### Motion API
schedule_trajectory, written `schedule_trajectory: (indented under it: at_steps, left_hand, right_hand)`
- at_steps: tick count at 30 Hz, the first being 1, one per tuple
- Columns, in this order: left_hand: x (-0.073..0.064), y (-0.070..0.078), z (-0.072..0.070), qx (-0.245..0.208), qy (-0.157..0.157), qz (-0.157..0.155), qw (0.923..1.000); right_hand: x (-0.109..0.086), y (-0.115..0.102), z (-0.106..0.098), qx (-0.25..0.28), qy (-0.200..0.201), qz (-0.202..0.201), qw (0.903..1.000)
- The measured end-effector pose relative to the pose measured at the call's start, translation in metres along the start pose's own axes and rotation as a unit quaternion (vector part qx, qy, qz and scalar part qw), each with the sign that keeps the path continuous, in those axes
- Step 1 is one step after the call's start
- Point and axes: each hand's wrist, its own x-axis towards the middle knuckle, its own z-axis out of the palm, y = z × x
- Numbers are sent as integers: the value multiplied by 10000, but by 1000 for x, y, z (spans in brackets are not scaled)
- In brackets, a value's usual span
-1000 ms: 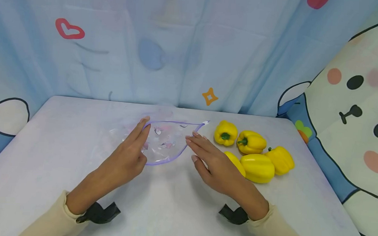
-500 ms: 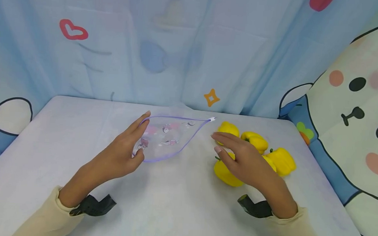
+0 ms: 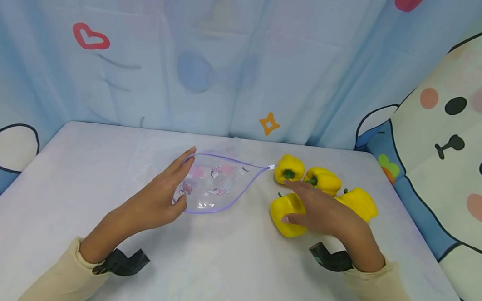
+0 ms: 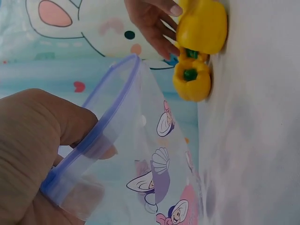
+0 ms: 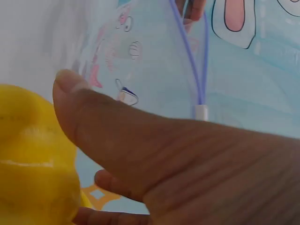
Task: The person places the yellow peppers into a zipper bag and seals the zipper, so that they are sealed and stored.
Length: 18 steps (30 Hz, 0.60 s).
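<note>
A clear zip bag with a purple rim and printed cartoon figures stands on the table, its mouth spread wide. My left hand is at the bag's left end. Its thumb reaches inside the purple rim, and its fingers look fairly straight against the plastic. My right hand hovers around the nearest yellow bell pepper, thumb on the near side and fingers over the far side. Whether it touches the pepper, I cannot tell. In the right wrist view the thumb lies beside that pepper.
More yellow bell peppers sit behind and right of my right hand: one at the back, one beside it, one further right. The white slider points toward them. A patterned curtain hangs behind the table.
My right hand has left the bag's right end and moved right, down to the near pepper. That pepper now lies nearer and further left. My left hand stays at the bag, its thumb spread wider.
</note>
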Motion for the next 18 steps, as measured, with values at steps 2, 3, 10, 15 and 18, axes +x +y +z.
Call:
schedule_trajectory:
  at_steps: [2,3,10,15,18]
  left_hand:
    - [0,0,0,53,25,25,10000]
    - [-1,-1,0,70,41,53,10000]
    - [0,0,0,72,27,83,9999]
    - [0,1,0,22,-38,6,10000]
    - [0,1,0,-21,-41,-22,10000]
  right_hand:
    - [3,0,2,-63,-37,118,9999]
    - [5,1,3,-94,-72,159,9998]
    - [15,5,10,-14,-87,-165,9998]
    - [18,6,11,236,-244,47,9994]
    - [22,7,12,272,-341,222,9988]
